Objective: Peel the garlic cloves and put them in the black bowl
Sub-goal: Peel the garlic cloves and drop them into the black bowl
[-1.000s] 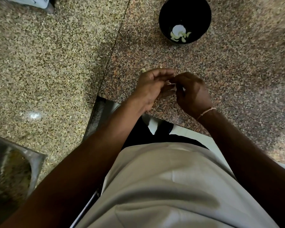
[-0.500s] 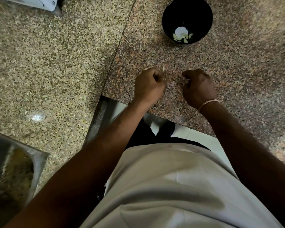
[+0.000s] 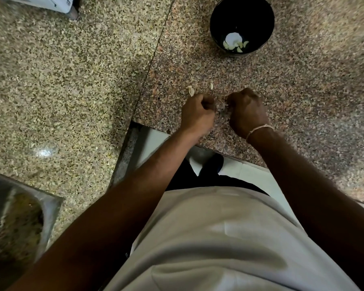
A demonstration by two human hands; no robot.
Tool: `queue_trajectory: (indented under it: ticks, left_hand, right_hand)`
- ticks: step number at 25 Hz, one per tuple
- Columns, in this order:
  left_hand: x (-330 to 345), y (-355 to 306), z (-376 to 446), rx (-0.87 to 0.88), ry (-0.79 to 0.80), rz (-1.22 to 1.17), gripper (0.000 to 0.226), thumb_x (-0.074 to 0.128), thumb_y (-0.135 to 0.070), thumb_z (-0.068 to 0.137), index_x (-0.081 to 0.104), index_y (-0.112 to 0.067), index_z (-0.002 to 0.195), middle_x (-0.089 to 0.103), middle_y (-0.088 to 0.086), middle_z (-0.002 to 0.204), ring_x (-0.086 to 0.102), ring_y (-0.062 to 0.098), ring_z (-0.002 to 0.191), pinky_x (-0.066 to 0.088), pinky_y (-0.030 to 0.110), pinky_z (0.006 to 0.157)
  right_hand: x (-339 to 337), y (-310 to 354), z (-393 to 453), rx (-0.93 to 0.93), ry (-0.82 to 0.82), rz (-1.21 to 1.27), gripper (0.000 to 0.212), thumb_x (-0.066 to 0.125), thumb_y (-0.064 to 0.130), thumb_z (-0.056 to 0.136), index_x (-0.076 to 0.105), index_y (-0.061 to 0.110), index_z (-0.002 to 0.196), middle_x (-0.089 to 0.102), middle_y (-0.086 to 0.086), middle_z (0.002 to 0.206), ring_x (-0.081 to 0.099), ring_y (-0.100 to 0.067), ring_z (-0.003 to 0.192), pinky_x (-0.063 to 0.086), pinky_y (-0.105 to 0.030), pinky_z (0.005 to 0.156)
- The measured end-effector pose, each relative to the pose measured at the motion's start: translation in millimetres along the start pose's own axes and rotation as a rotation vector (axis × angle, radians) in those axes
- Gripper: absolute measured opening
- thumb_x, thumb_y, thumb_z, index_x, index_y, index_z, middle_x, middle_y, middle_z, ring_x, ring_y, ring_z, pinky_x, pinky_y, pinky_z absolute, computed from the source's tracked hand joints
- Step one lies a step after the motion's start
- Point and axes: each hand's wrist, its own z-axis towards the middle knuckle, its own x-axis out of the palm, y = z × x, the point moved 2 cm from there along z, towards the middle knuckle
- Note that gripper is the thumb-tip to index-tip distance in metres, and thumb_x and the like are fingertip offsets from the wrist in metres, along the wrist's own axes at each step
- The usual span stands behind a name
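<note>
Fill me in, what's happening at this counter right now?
A person is peeling garlic over a granite counter. Both hands, the left hand and right hand, are curled into fists close together above the stone; what they hold is hidden. Two pale garlic bits lie just beyond the left hand. The black bowl further back holds a few peeled cloves.

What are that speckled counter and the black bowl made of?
The counter looks like polished granite: fine pink, grey and black speckles, with a glossy light reflection on the paler slab beside it. The black bowl is smooth and dull; plastic or glazed ceramic, the picture cannot settle which.
</note>
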Motion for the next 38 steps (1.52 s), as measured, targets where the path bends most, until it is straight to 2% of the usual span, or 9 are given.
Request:
queue_trajectory:
  ticks: [6, 12, 15, 23, 26, 30, 32, 35, 38]
  left_hand:
    - [-29, 22, 3, -0.046, -0.004, -0.071, 0.023, 0.063, 0.004, 0.093, 0.070, -0.017, 0.100, 0.076, 0.004, 0.099, 0.075, 0.025, 0.090, 0.065, 0.043, 0.078]
    - [-44, 28, 16, -0.034, 0.051, -0.024, 0.020, 0.066, -0.001, 0.093, 0.072, -0.019, 0.094, 0.077, 0.004, 0.094, 0.076, 0.026, 0.086, 0.064, 0.053, 0.075]
    - [-48, 24, 22, -0.001, 0.113, 0.002, 0.020, 0.067, -0.001, 0.093, 0.071, -0.020, 0.091, 0.077, 0.005, 0.093, 0.077, 0.023, 0.082, 0.064, 0.052, 0.079]
    - [-44, 14, 32, 0.092, 0.248, 0.130, 0.016, 0.066, -0.008, 0.086, 0.072, -0.023, 0.086, 0.076, 0.005, 0.089, 0.076, 0.030, 0.084, 0.064, 0.055, 0.076]
    - [-42, 9, 35, 0.185, 0.280, 0.245, 0.012, 0.069, -0.003, 0.090, 0.073, -0.013, 0.096, 0.075, 0.005, 0.094, 0.074, 0.025, 0.088, 0.064, 0.045, 0.080]
    - [-34, 8, 31, 0.374, 0.187, 0.499, 0.013, 0.069, -0.001, 0.087, 0.072, -0.009, 0.096, 0.072, -0.001, 0.090, 0.062, 0.008, 0.073, 0.054, 0.018, 0.067]
    - [-25, 6, 28, 0.413, 0.162, 0.557, 0.010, 0.070, -0.002, 0.086, 0.069, -0.011, 0.090, 0.067, -0.002, 0.081, 0.056, 0.005, 0.064, 0.046, 0.014, 0.057]
    - [-6, -3, 26, 0.495, 0.156, 0.624, 0.009, 0.073, -0.005, 0.086, 0.071, -0.011, 0.093, 0.069, -0.001, 0.084, 0.061, 0.013, 0.073, 0.051, 0.030, 0.066]
    - [7, -4, 29, 0.526, 0.131, 0.652, 0.010, 0.078, -0.011, 0.087, 0.072, -0.013, 0.094, 0.071, 0.000, 0.090, 0.063, 0.013, 0.078, 0.053, 0.028, 0.068]
  right_hand:
    - [6, 19, 2, 0.066, -0.025, 0.068, 0.038, 0.059, -0.005, 0.088, 0.074, 0.012, 0.118, 0.065, -0.018, 0.111, 0.065, -0.037, 0.094, 0.049, -0.032, 0.073]
    - [11, 41, -13, -0.142, 0.058, -0.117, 0.033, 0.051, 0.025, 0.098, 0.071, 0.020, 0.123, 0.061, -0.013, 0.132, 0.055, -0.041, 0.120, 0.057, -0.049, 0.085]
    - [17, 47, -20, -0.229, 0.009, -0.182, 0.050, 0.030, 0.023, 0.095, 0.074, 0.007, 0.111, 0.066, -0.017, 0.122, 0.058, -0.042, 0.109, 0.058, -0.049, 0.077]
    - [26, 45, -22, -0.163, -0.032, -0.263, 0.035, 0.038, 0.020, 0.101, 0.070, 0.007, 0.105, 0.065, -0.015, 0.101, 0.059, -0.036, 0.095, 0.055, -0.047, 0.072]
    - [14, 34, -18, 0.283, -0.234, 0.042, 0.025, 0.053, 0.014, 0.089, 0.077, 0.011, 0.093, 0.074, -0.011, 0.092, 0.068, -0.031, 0.084, 0.057, -0.038, 0.074]
    - [16, 22, -46, 0.867, -0.388, 0.972, 0.014, 0.070, 0.002, 0.088, 0.079, 0.012, 0.086, 0.075, 0.005, 0.067, 0.069, -0.007, 0.060, 0.061, -0.029, 0.061]
    - [15, 24, -57, 0.932, -0.382, 1.280, 0.014, 0.069, -0.004, 0.092, 0.076, 0.008, 0.090, 0.072, 0.004, 0.061, 0.065, -0.007, 0.055, 0.058, -0.027, 0.056]
    - [14, 17, -60, 0.977, -0.380, 1.489, 0.013, 0.068, -0.007, 0.093, 0.074, 0.004, 0.092, 0.073, 0.001, 0.067, 0.067, -0.010, 0.061, 0.058, -0.026, 0.062]
    - [11, 13, -61, 0.997, -0.411, 1.601, 0.015, 0.065, -0.011, 0.093, 0.072, 0.002, 0.089, 0.071, -0.004, 0.072, 0.066, -0.013, 0.064, 0.059, -0.026, 0.065]
